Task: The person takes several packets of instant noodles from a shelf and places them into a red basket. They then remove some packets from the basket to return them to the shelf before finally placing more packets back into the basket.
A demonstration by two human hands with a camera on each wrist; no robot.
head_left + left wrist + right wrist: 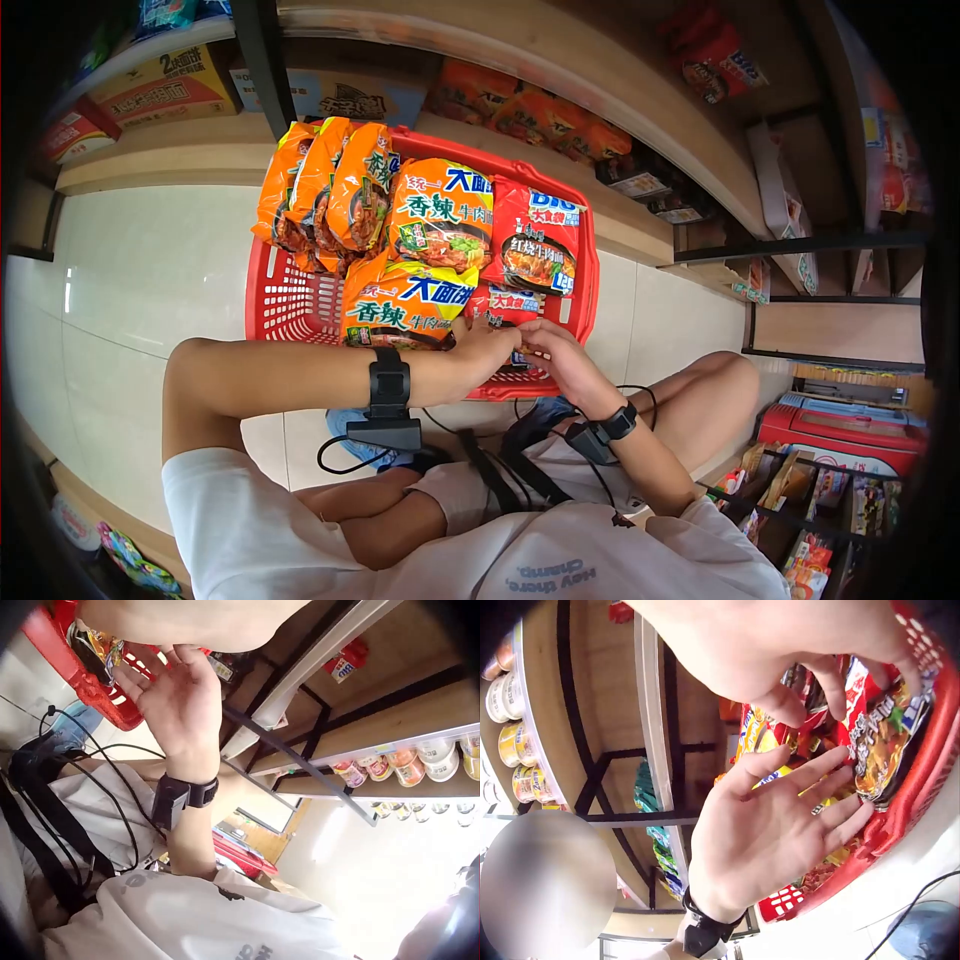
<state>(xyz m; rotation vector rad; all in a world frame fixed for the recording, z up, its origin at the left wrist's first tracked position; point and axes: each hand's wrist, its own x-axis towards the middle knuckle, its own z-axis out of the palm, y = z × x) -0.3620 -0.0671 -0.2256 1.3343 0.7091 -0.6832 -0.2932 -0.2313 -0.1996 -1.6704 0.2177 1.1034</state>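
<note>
A red plastic basket (262, 322) holds several instant-noodle packets. Both hands meet at its near end, over a red noodle packet (885, 754) that is partly hidden by them in the head view. My left hand (480, 352) lies with fairly straight fingers at the packet's edge, its palm showing in the right wrist view. From the other side my right hand (560, 358) reaches over the same packet, fingers spread and lightly bent against it. Beyond the hands lie another red packet (540, 245) and orange packets (445, 225). More orange packets (362, 195) stand upright at the far left of the basket.
Wooden shelves (600, 60) run behind and to the right, with noodle packets (540, 120) and a cardboard carton (165, 85) on them. Pale floor tiles (150, 270) lie left of the basket. The person's bent leg (700, 405) is close on the right. Cables hang from the wrist straps.
</note>
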